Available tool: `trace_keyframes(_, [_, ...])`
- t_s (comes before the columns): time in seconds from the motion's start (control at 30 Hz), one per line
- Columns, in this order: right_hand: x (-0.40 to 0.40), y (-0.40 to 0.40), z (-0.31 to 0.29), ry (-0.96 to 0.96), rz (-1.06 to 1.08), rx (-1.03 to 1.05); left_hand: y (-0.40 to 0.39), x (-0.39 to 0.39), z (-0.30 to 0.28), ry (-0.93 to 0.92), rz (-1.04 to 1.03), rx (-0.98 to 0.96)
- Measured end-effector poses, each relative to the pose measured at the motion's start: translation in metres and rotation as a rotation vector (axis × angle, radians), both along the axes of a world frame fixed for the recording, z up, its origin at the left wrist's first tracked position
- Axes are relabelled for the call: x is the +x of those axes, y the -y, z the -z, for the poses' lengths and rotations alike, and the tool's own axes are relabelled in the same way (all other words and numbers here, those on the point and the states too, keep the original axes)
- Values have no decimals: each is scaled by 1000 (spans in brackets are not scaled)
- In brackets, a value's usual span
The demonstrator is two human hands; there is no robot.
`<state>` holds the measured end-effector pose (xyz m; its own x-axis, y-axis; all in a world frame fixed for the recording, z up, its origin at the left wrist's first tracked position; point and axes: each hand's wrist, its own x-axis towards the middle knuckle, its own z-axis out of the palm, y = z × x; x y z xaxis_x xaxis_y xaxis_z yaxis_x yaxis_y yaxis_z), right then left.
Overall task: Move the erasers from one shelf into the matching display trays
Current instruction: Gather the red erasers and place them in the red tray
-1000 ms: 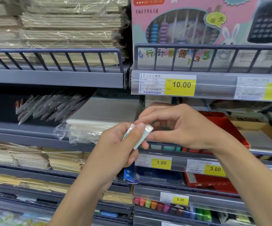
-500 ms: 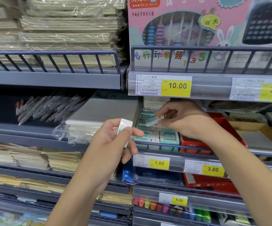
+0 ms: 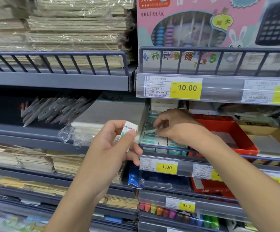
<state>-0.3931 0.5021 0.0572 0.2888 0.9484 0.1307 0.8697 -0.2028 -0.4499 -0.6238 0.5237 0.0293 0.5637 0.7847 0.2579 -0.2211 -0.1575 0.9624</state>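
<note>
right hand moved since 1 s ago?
Yes. The right hand went from beside the left hand forward into the eraser tray, under the 10.00 price tag, laying an eraser there.

Matt grey metal shelf rail [image 3: 57, 54]; glossy plastic-wrapped notebooks [image 3: 78, 30]; red plastic tray [image 3: 239, 131].

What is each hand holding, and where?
Left hand grips an eraser across its middle; right hand pinches another eraser by one end.
</note>
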Motion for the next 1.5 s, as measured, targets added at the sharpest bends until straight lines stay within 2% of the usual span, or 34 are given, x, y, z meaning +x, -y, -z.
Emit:
trace_keyframes(0.27, [-3,3,-2,132,-66,-39,3,2,-4,-10,-38,60])
trace_keyframes(0.33, [-6,14,-4,131,-64,43,6,4,-7,6,-64,88])
trace_keyframes(0.4, [-14,32,-6,-29,-76,228,8,6,-8,44,-74,82])
trace_keyframes(0.5, [-34,59,-9,-344,-210,447,8,11,-7,81,-110,68])
trace_keyframes(0.57, [-48,72,-8,-410,-305,509,8,15,-7,89,-131,61])
trace_keyframes(0.73, [-61,79,-2,-87,-305,587,13,28,-9,111,-119,-13])
trace_keyframes(0.83, [-56,78,-1,-7,-288,615,16,33,-11,109,-119,-28])
trace_keyframes(0.93, [-46,81,-3,-15,-239,610,20,33,-10,10,-222,152])
trace_keyframes(1.07, [-20,82,-13,19,-65,495,18,28,-10,-242,-510,799])
trace_keyframes(1.17, [2,79,-19,88,2,326,10,31,-5,-426,-485,1116])
trace_keyframes(1.33, [21,66,-24,190,-14,96,-1,37,9,-625,-300,1259])
trace_keyframes(1.5, [22,53,-22,290,-52,-43,-5,39,20,-627,-262,1288])
